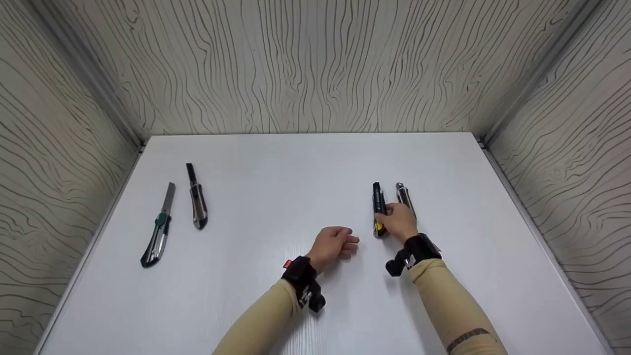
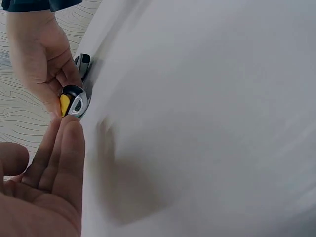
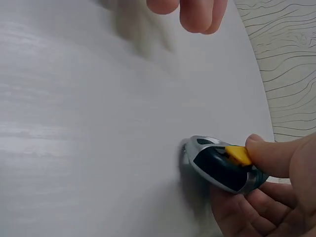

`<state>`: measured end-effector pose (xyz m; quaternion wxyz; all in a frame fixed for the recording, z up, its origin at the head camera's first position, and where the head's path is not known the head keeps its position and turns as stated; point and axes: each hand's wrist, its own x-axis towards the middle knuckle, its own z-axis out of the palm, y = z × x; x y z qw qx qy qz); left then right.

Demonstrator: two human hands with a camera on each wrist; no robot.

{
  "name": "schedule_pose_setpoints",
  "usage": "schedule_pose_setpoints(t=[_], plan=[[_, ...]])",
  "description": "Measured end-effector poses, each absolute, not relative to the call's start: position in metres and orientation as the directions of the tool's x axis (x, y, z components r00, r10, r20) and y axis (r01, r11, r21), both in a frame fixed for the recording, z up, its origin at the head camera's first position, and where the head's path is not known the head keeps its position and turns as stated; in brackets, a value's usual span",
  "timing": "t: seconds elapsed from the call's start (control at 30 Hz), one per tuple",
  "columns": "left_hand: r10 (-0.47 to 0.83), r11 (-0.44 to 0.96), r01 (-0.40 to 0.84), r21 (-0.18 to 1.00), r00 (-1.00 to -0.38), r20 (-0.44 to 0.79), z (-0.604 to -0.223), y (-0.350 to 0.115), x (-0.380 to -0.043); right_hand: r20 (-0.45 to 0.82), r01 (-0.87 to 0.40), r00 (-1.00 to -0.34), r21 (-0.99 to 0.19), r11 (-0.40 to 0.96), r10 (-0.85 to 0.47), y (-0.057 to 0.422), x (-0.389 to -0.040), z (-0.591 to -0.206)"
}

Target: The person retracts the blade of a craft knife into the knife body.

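Note:
My right hand holds a black utility knife between thumb and fingers, at the right of the white table. In the right wrist view, the thumb presses by the yellow slider and the fingers curl beneath the silver-edged body. Just right of that hand lies a silver utility knife, partly hidden by it. My left hand hovers to the left of the black knife, its fingers loosely bent and holding nothing.
On the table's left side lie two more utility knives: one with a green slider and extended blade, and a grey one with a dark blade. Wood-grain panels enclose the white table at the back and sides.

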<state>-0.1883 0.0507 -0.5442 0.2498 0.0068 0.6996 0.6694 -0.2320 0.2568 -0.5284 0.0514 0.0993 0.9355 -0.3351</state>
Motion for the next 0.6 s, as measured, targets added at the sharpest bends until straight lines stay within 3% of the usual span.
schedule_pose_setpoints(t=[0.33, 0.6], plan=[[0.327, 0.088, -0.316, 0.945, -0.887, -0.327, -0.543, 0.041, -0.187, -0.166, 0.275, -0.962, -0.585, 0.763, 0.219, 0.254, -0.230, -0.525], [0.306, 0.098, -0.294, 0.951, -0.900, -0.310, -0.541, 0.032, -0.189, -0.125, 0.276, -0.961, -0.491, 0.826, 0.247, 0.254, -0.228, -0.524]])
